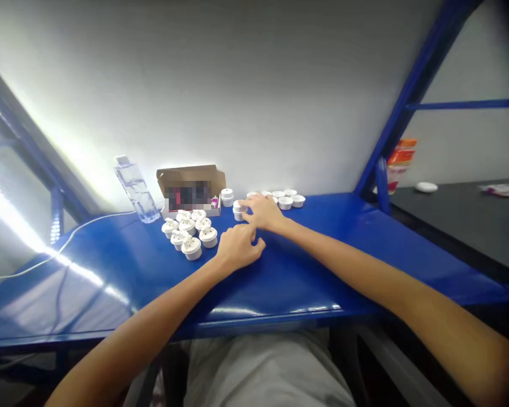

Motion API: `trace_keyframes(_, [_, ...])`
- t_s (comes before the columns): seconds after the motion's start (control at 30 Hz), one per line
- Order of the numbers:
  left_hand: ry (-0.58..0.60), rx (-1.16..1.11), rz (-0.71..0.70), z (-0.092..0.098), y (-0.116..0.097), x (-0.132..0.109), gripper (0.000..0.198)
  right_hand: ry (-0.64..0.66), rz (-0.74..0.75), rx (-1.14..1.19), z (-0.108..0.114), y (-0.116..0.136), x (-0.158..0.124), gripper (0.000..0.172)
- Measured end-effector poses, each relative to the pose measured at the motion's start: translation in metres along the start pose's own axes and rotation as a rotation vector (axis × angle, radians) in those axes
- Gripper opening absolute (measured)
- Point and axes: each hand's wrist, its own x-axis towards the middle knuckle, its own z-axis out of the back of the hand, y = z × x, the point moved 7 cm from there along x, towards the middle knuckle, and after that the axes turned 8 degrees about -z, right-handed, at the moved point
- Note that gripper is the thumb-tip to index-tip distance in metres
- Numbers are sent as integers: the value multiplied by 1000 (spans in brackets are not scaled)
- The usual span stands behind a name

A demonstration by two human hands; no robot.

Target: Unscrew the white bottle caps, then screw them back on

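Observation:
My right hand reaches across the blue table and its fingers close round a small white round part near the far edge. My left hand rests on the table just in front of it, fingers curled in; what they hold, if anything, is hidden. Left of that hand stands a cluster of several white round capped parts. Behind my right hand lie several shallow white cups in a row.
An open cardboard box and a clear plastic bottle stand at the back by the wall. A white cable runs off to the left. A blue frame post separates a dark table at right.

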Motion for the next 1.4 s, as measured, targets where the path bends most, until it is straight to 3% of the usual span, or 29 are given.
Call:
trace_keyframes(0.27, [48, -10, -11, -7, -1, 0, 20, 77, -142, -170, -16, -17, 69, 39])
trace_keyframes(0.6, [101, -22, -53, -14, -9, -3, 22, 107, -126, -195, -22, -24, 80, 43])
trace_keyframes(0.8, [99, -3, -32, -9, -5, -3, 23, 87, -111, -195, -7, -29, 85, 55])
trace_keyframes(0.97, [91, 63, -70, -7, -8, -2, 26, 141, -114, -233, -3, -34, 60, 43])
trace_keyframes(1.1, [22, 165, -88, 11, 0, 1, 28, 196, -81, -244, -18, -37, 11, 55])
trace_keyframes(1.2, [29, 270, -108, 32, 22, 1, 29, 155, -38, -93, -25, -39, -23, 58])
trace_keyframes(1.33, [211, 308, -76, 48, 64, -3, 41, 141, 104, 278, -22, -28, -47, 59])
trace_keyframes(1.4, [260, 269, -83, 51, 74, -3, 44, 116, 131, 435, -15, -20, -50, 54])
